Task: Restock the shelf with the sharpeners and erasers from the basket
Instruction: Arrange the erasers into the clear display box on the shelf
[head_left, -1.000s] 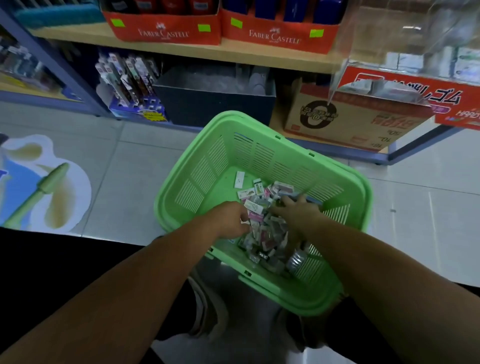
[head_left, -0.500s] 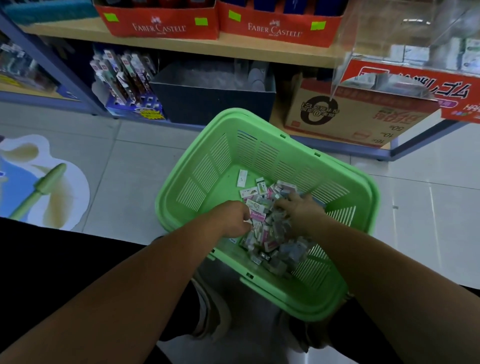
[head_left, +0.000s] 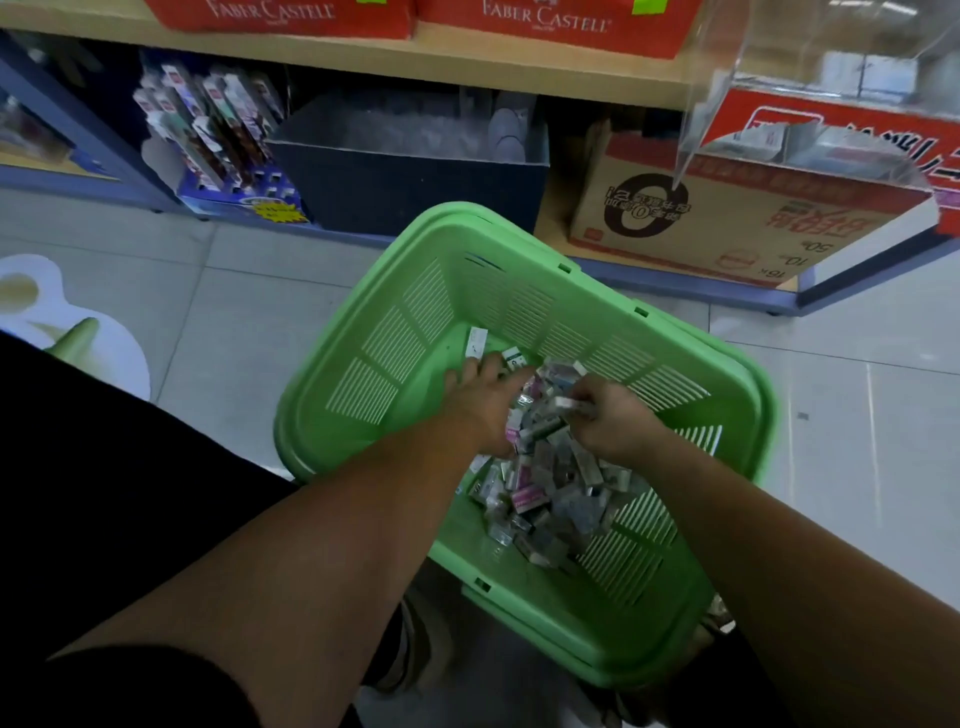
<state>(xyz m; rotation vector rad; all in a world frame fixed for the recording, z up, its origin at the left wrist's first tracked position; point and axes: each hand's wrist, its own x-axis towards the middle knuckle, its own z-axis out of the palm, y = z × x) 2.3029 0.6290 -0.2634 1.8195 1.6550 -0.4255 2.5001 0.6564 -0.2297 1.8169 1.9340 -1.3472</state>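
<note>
Item: pile of sharpeners and erasers (head_left: 540, 493), in the basket (head_left: 395, 332), close below us. Our left hand (head_left: 483, 402) lies flat-fingered on its far edge; our right hand (head_left: 610, 423) pinches one packet (head_left: 565, 403) (type unreadable). Shelf (head_left: 467, 62) lies ahead, beyond the basket.

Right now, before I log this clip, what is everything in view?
basket: one, green, on floor
small packets: heap, uncounted, white, pink, grey, in basket
Faber-Castell boxes: two, red, on shelf
bin: one, dark, under shelf
cardboard box: one, brown, right of bin
pen display: one, blue base, left of bin
clear case: one, transparent, top right
floor sticker: one, white, far left
left hand: flat on the heap
right hand: fingers pinch one white packet
</note>
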